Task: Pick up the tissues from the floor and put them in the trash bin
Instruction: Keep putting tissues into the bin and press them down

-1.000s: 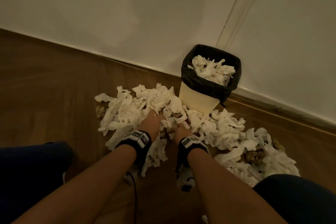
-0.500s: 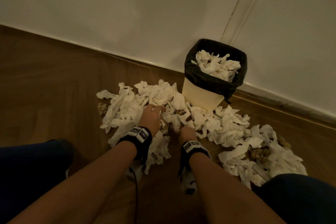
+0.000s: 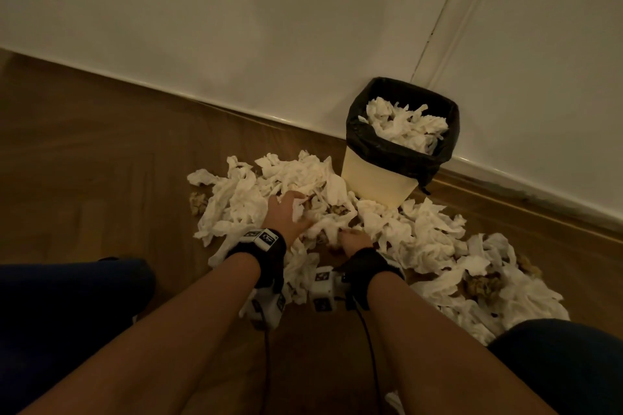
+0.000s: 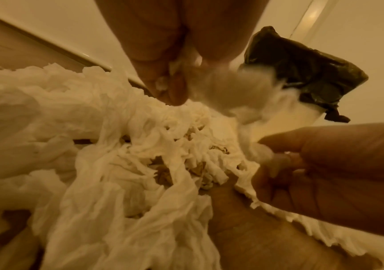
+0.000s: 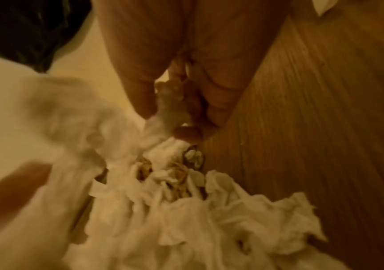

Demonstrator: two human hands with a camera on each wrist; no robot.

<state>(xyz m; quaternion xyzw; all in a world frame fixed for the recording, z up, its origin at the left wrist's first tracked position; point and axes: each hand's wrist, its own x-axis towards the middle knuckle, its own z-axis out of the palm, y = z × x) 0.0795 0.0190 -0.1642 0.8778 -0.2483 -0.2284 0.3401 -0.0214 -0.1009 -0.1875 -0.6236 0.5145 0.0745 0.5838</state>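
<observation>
Crumpled white tissues (image 3: 414, 232) lie in a wide heap on the wooden floor, with some brownish wads among them. The cream trash bin (image 3: 377, 178) with a black liner (image 3: 404, 158) stands against the wall behind the heap, with tissues up to its rim. My left hand (image 3: 296, 209) is in the middle of the heap, and its fingers (image 4: 170, 87) pinch a wad of tissue. Just to its right, my right hand (image 3: 350, 236) has its fingers (image 5: 186, 131) curled round a bunch of tissue (image 5: 163, 113) low over the floor.
A white wall (image 3: 236, 27) and skirting run diagonally behind the bin. Bare wooden floor (image 3: 84, 162) lies left of the heap. My knees in dark trousers (image 3: 67, 307) sit at both lower corners. Cables hang from the wrist cameras.
Both hands stayed in the middle of the heap and drew tissue together. The right wrist has turned, so its camera box now shows on its left side.
</observation>
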